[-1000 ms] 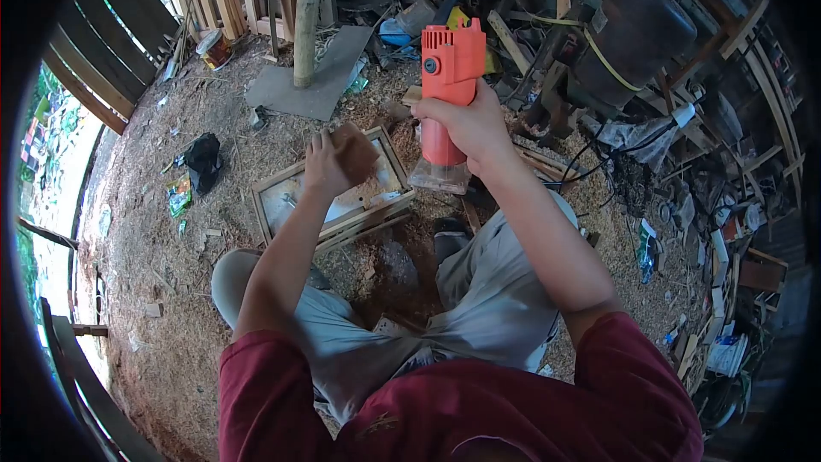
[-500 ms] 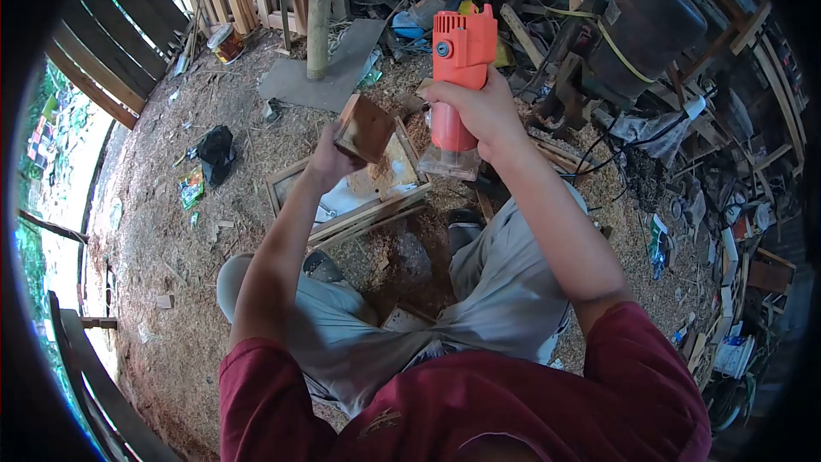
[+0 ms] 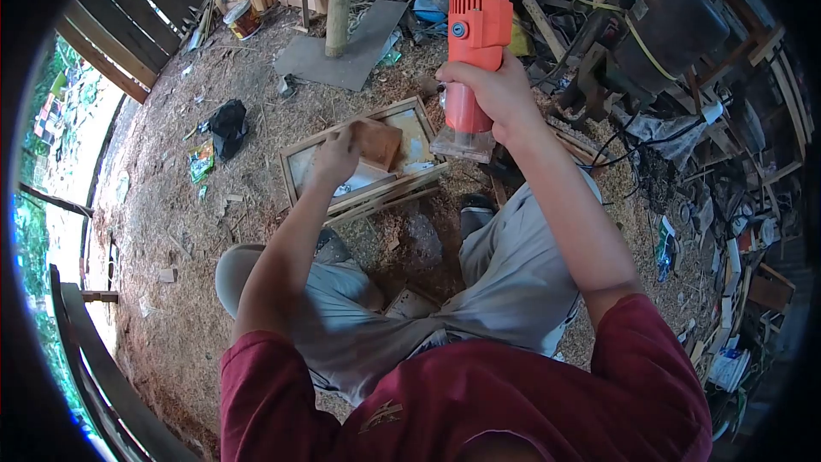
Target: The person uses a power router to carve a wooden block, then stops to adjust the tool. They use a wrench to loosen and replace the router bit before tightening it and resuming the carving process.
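In my right hand (image 3: 500,90) is an orange trim router (image 3: 479,38), held upright with its clear base (image 3: 463,144) pointing down. The fingers wrap round its body. A brown wooden block (image 3: 378,144) is in the grip of my left hand (image 3: 338,156), which closes on its left side. The block overlaps a wooden-framed box (image 3: 291,156) with pale panels, low in front of my feet. Sawdust and a whitish sheet show inside the frame. The router's base hangs just right of the box.
Wood shavings cover the ground (image 3: 197,291). A black plastic bag (image 3: 227,127) and a tin can (image 3: 243,19) lie to the left. A bamboo post (image 3: 341,8) stands on a grey sheet (image 3: 376,38). Scrap wood, a dark container (image 3: 680,21) and a black cable (image 3: 667,133) crowd the right.
My left hand has lowered the wooden block onto or close over the framed box and turned it flatter. My right hand still holds the router up; the view has shifted slightly.
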The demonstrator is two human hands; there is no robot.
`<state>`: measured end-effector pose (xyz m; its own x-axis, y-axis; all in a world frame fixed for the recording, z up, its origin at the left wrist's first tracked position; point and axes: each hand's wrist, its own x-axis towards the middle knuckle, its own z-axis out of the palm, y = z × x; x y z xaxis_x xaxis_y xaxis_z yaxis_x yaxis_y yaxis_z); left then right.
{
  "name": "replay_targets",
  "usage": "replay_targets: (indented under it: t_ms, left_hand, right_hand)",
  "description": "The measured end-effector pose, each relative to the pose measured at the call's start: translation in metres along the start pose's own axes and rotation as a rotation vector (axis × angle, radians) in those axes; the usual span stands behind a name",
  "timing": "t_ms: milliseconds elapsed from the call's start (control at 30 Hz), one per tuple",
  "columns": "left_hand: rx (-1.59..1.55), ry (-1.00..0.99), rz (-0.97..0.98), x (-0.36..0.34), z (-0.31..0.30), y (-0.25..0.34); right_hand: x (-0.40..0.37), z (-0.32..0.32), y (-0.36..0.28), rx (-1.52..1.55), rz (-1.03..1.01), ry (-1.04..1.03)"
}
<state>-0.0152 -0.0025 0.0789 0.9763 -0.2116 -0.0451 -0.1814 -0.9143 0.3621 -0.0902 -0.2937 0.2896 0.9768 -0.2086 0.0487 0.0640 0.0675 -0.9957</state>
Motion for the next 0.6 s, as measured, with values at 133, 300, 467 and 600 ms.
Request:
replay_targets:
  t_ms: [133,300,467,600]
  left_hand:
    - [0.327,-0.099,0.133,-0.026,-0.017,0.017]
    - [0.355,-0.083,0.155,-0.04,-0.008,0.01]
    - [0.333,-0.035,0.231,-0.037,-0.003,-0.001]
    - [0.346,-0.01,0.262,-0.037,0.008,-0.004]
  right_hand:
    - [0.0,0.002,0.003,0.006,0.019,0.004]
    - [-0.001,0.002,0.003,0.004,0.026,0.012]
    - [0.0,0.003,0.004,-0.027,0.033,-0.007]
    - [-0.001,0.005,0.005,-0.008,0.019,-0.019]
